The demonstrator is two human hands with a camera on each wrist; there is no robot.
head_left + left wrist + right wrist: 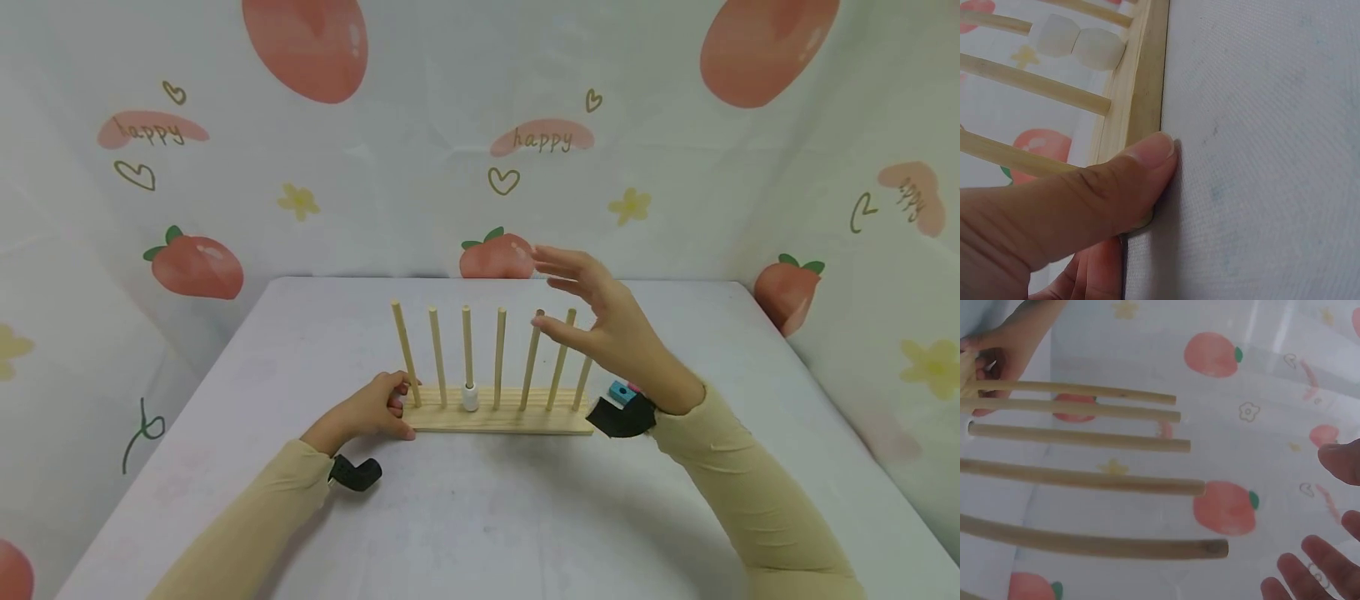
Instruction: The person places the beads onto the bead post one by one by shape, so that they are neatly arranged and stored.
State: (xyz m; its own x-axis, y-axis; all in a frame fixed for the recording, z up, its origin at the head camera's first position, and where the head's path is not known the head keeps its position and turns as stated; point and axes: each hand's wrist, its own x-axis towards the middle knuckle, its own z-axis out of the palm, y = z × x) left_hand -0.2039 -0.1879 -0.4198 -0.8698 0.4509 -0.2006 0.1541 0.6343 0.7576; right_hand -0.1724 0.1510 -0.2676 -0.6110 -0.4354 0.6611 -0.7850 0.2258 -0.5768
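Note:
A wooden rack [502,421] with a row of upright pegs stands on the table. My left hand [371,408] grips the rack's left end, the thumb on its front edge in the left wrist view. Two white beads [1079,42] sit one on the other at the bottom of the third peg [468,346] from the left. Raised over the rack's right side, my right hand [600,308] has its fingers spread apart from the thumb and holds nothing. In the right wrist view its fingertips [1294,575] are apart from the peg tops.
A blue block [621,392] and a bit of something pink [634,387] show on the table beside the right wrist, partly hidden by it. Black straps sit on both wrists. A white cloth printed with fruit hangs behind the white table [480,517].

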